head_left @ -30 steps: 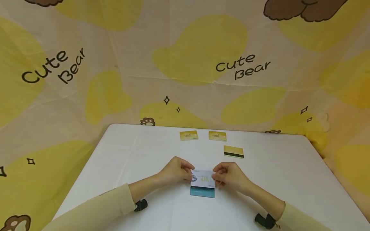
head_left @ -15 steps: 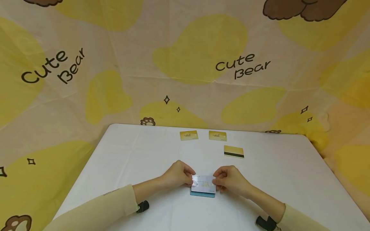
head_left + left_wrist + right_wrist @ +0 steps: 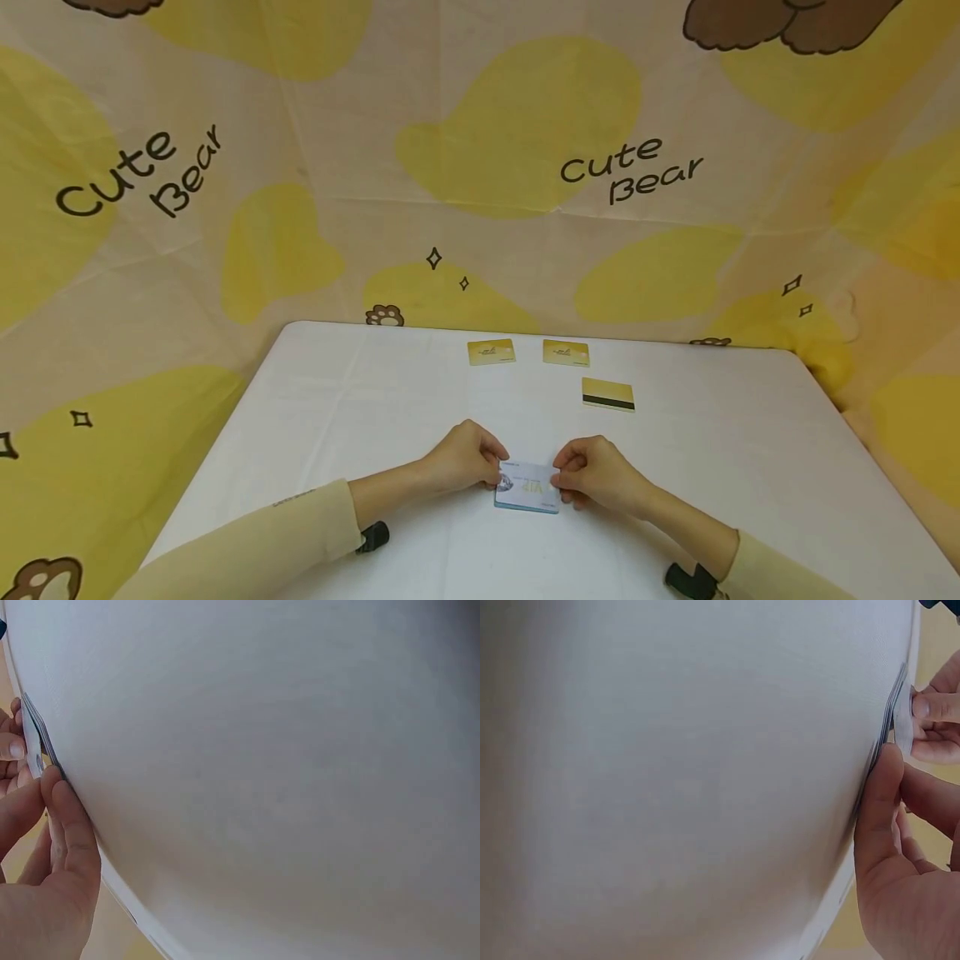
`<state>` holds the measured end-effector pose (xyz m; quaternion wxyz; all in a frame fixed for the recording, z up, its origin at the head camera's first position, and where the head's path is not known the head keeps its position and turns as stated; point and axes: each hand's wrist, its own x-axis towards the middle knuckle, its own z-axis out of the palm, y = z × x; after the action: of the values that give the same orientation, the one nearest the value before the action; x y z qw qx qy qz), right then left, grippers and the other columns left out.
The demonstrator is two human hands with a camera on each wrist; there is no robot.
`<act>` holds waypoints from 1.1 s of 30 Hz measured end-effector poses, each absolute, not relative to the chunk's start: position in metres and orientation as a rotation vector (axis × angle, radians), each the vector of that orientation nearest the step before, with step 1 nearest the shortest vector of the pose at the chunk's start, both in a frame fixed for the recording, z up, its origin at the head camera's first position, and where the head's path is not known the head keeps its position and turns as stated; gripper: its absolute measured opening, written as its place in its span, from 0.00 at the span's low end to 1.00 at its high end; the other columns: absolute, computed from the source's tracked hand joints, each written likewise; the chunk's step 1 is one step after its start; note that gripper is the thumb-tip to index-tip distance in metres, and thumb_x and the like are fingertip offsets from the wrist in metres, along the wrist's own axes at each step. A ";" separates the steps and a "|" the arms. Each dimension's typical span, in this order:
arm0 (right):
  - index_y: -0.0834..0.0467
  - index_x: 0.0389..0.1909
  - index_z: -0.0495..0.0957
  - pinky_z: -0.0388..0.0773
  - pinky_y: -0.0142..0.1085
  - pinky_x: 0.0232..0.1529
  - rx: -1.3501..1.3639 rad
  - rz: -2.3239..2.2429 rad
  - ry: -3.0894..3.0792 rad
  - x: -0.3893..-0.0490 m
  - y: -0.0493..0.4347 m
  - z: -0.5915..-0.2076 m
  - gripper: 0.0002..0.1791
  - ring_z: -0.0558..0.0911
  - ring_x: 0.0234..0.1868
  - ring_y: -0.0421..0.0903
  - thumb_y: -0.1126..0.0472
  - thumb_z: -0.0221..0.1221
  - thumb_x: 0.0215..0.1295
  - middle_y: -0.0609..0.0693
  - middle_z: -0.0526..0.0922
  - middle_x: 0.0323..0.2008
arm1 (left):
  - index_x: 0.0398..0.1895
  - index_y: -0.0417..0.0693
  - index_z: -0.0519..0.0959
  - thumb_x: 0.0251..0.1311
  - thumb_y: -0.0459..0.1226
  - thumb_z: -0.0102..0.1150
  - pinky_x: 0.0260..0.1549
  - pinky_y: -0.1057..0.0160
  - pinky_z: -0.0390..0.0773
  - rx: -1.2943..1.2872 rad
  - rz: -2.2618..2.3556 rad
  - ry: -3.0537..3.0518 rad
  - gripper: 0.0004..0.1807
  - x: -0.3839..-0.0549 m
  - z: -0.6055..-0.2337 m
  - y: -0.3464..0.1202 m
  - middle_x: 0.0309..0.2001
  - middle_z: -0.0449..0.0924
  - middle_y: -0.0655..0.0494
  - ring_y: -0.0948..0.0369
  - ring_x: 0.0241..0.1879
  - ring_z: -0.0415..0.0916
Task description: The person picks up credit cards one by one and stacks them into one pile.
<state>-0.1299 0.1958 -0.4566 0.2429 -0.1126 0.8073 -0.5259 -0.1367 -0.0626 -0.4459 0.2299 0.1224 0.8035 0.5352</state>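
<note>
A white card (image 3: 528,485) printed with "VIP" lies over a teal card (image 3: 525,507), of which only a thin front strip shows in the head view. My left hand (image 3: 465,456) pinches the white card's left edge between thumb and fingers. At the opposite edge, my right hand (image 3: 603,472) pinches the same card. Both wrist views show a thin stack of cards (image 3: 889,712) edge-on at the table, with the white card (image 3: 903,727) slanting up from it at the far side. How many cards the stack holds cannot be told.
Two gold cards, one on the left (image 3: 491,352) and one on the right (image 3: 566,352), lie near the back edge of the white table (image 3: 360,417). Closer in, a gold card with a dark stripe (image 3: 608,395) lies face down. A patterned cloth (image 3: 480,167) hangs behind.
Both hands have drawn the white card toward the table's front and down over the teal card. Less of the teal card shows now. The gold cards have stayed put.
</note>
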 end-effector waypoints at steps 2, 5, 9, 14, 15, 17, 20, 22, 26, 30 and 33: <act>0.67 0.39 0.80 0.81 0.33 0.24 -0.312 -1.427 2.216 -0.129 0.195 -0.456 0.07 0.81 0.22 0.45 0.70 0.69 0.64 0.53 0.82 0.24 | 0.42 0.28 0.86 0.47 0.16 0.67 0.25 0.70 0.80 0.346 1.461 2.224 0.16 -0.136 -0.445 -0.062 0.23 0.82 0.54 0.64 0.22 0.78; 0.67 0.38 0.81 0.80 0.32 0.22 -0.321 -1.411 2.239 -0.129 0.194 -0.456 0.07 0.80 0.22 0.44 0.70 0.69 0.64 0.52 0.81 0.24 | 0.41 0.29 0.86 0.46 0.17 0.67 0.24 0.70 0.79 0.340 1.451 2.234 0.15 -0.136 -0.446 -0.062 0.23 0.81 0.54 0.64 0.22 0.77; 0.66 0.37 0.81 0.79 0.30 0.22 -0.350 -1.388 2.272 -0.131 0.194 -0.458 0.06 0.80 0.22 0.43 0.70 0.70 0.62 0.50 0.81 0.24 | 0.39 0.31 0.86 0.46 0.17 0.67 0.25 0.69 0.78 0.313 1.437 2.235 0.14 -0.136 -0.447 -0.062 0.25 0.81 0.54 0.63 0.23 0.76; 0.65 0.37 0.82 0.77 0.29 0.21 -0.379 -1.362 2.293 -0.132 0.194 -0.459 0.06 0.79 0.21 0.42 0.70 0.69 0.63 0.50 0.81 0.25 | 0.38 0.31 0.86 0.45 0.17 0.67 0.24 0.69 0.77 0.315 1.432 2.242 0.14 -0.136 -0.449 -0.062 0.27 0.81 0.53 0.63 0.24 0.75; 0.65 0.37 0.82 0.77 0.29 0.21 -0.380 -1.360 2.294 -0.132 0.194 -0.459 0.06 0.79 0.21 0.42 0.70 0.69 0.63 0.50 0.81 0.25 | 0.37 0.31 0.87 0.45 0.17 0.67 0.24 0.69 0.77 0.314 1.433 2.243 0.14 -0.136 -0.448 -0.062 0.27 0.81 0.53 0.63 0.24 0.75; 0.65 0.37 0.82 0.77 0.29 0.21 -0.382 -1.353 2.296 -0.131 0.194 -0.459 0.05 0.78 0.22 0.42 0.70 0.69 0.63 0.50 0.81 0.25 | 0.37 0.31 0.87 0.45 0.17 0.68 0.24 0.69 0.76 0.310 1.431 2.245 0.13 -0.137 -0.448 -0.061 0.28 0.82 0.52 0.63 0.24 0.75; 0.65 0.36 0.83 0.76 0.28 0.21 -0.379 -1.338 2.305 -0.131 0.193 -0.458 0.05 0.78 0.22 0.42 0.70 0.70 0.63 0.50 0.81 0.24 | 0.36 0.31 0.87 0.45 0.17 0.68 0.24 0.69 0.77 0.310 1.424 2.252 0.13 -0.137 -0.448 -0.061 0.29 0.83 0.51 0.62 0.25 0.76; 0.65 0.36 0.83 0.76 0.28 0.21 -0.377 -1.326 2.313 -0.131 0.193 -0.458 0.05 0.78 0.22 0.42 0.70 0.70 0.63 0.49 0.81 0.24 | 0.37 0.31 0.87 0.45 0.17 0.68 0.24 0.69 0.77 0.317 1.413 2.259 0.13 -0.137 -0.448 -0.060 0.31 0.83 0.50 0.62 0.25 0.76; 0.64 0.36 0.83 0.76 0.28 0.21 -0.379 -1.315 2.319 -0.131 0.192 -0.457 0.05 0.78 0.21 0.42 0.70 0.70 0.63 0.49 0.81 0.25 | 0.37 0.31 0.87 0.45 0.17 0.66 0.24 0.68 0.78 0.342 1.397 2.276 0.13 -0.137 -0.448 -0.061 0.33 0.85 0.50 0.62 0.25 0.77; 0.64 0.36 0.83 0.76 0.27 0.21 -0.389 -1.304 2.324 -0.132 0.191 -0.456 0.05 0.78 0.21 0.41 0.70 0.70 0.63 0.49 0.81 0.24 | 0.37 0.30 0.87 0.46 0.16 0.66 0.24 0.68 0.78 0.356 1.396 2.279 0.13 -0.136 -0.447 -0.061 0.33 0.85 0.49 0.62 0.24 0.78; 0.65 0.36 0.83 0.75 0.27 0.21 -0.395 -1.296 2.329 -0.132 0.191 -0.455 0.05 0.78 0.21 0.41 0.70 0.69 0.63 0.49 0.81 0.24 | 0.37 0.30 0.86 0.46 0.16 0.66 0.24 0.68 0.79 0.354 1.398 2.273 0.13 -0.136 -0.446 -0.061 0.34 0.85 0.48 0.62 0.25 0.78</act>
<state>-0.1320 0.1909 -0.4547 0.2217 -0.1430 0.8429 -0.4690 -0.1362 -0.0609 -0.4462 0.2231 0.1281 0.8232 0.5062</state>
